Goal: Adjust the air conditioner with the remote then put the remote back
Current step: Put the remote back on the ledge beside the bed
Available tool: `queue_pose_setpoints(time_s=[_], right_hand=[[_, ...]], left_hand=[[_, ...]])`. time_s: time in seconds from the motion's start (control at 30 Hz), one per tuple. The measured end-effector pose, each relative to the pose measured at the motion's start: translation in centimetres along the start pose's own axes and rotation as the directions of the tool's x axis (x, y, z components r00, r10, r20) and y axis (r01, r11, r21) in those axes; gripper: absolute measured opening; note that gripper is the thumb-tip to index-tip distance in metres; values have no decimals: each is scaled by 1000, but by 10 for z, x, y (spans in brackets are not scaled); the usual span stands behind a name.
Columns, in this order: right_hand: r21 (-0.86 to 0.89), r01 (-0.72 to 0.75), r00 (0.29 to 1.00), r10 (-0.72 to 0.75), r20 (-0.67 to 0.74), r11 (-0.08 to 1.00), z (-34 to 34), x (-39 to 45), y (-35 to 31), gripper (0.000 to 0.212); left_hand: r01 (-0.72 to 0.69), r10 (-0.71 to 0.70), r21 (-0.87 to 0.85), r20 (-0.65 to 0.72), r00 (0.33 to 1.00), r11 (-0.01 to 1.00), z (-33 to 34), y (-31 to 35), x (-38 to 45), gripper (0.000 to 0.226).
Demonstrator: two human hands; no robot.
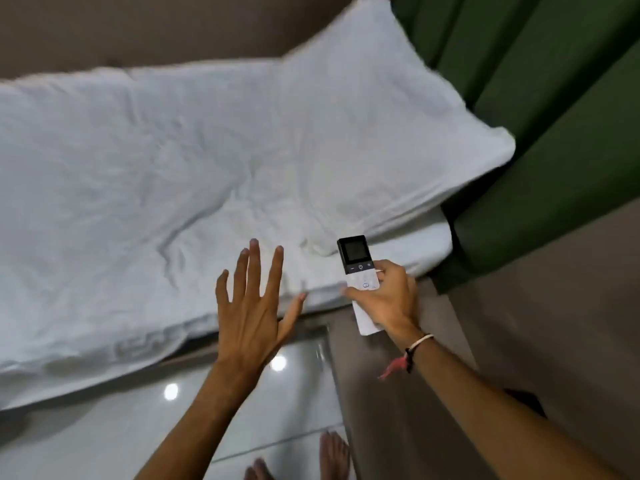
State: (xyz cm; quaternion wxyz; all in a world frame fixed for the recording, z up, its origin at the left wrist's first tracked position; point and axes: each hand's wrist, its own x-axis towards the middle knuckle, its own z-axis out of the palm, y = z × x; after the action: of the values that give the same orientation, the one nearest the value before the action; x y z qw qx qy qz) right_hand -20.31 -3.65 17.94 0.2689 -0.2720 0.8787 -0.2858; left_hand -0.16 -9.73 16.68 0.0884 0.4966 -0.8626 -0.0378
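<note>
In the head view, my right hand (pixel 384 299) is gripping the remote (pixel 358 271) right of frame centre, fingers wrapped around its white lower half, dark screen end pointing up over the white bed's (pixel 138 174) edge. My left hand (pixel 252 306) is hovering beside it, fingers spread apart and holding nothing. A pillow (pixel 398 133) is lying in the upper right.

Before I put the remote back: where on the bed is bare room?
The wide wrinkled sheet left of the pillow is bare. So is the strip between the pillow and the bed's near edge, ahead of the remote. The right side is crowded by the curtain.
</note>
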Motion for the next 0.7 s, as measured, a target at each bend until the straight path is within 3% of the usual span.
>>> queue_pose_setpoints(time_s=[0.3, 0.7], right_hand=[[-274, -180, 973, 211, 89, 945, 92, 8, 190, 55], [-377, -150, 972, 206, 113, 914, 136, 15, 275, 64]], left_hand=[[37, -28, -33, 247, 969, 999, 173, 18, -88, 76], [91, -81, -8, 377, 923, 996, 240, 13, -122, 73]])
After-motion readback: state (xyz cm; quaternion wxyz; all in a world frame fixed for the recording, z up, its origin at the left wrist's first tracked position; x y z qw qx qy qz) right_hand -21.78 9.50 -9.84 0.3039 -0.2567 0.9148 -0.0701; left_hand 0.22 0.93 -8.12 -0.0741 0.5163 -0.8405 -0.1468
